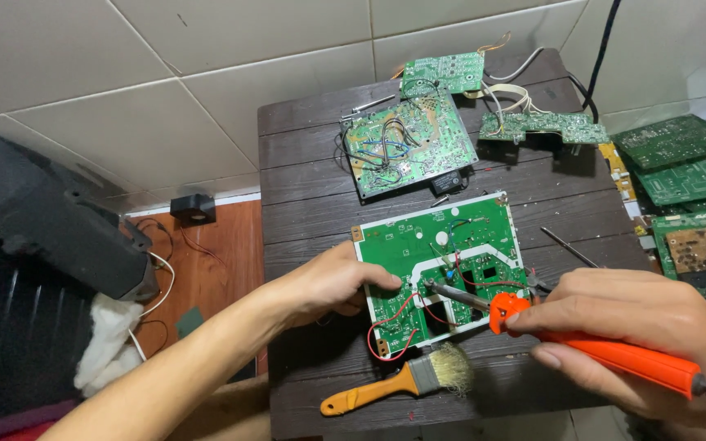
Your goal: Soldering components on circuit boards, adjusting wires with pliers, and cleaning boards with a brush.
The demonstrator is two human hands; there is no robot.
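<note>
The fingers of the right hand point(639, 327) are closed around the orange handle of a soldering iron point(590, 339), thumb along the top. Its metal tip points left and rests on the lower middle of a green circuit board point(443, 265), among red wires. The fingers of the left hand point(332, 282) are curled loosely, gripping nothing; the fingertips press down on the board's left edge.

The board lies flat, slightly turned, on a small dark wooden table point(304, 188), near the table's middle. Just below the board, an orange-handled paintbrush point(402, 382) lies on the table, bristles to the right, close to the iron's collar but apart from it. A thin metal rod point(569, 247) lies to the right of the board.

Further back on the table sit 3 more green boards: one with blue and black wires point(406, 143) behind the held board, a smaller one point(443, 72) at the far edge, and a long narrow one point(537, 125) to the right with white wires. More boards are stacked beside the table on the right point(680, 163). At the left, a large black casing point(34, 220) rests above a white cloth point(108, 339). The floor point(165, 98) is pale tile.
</note>
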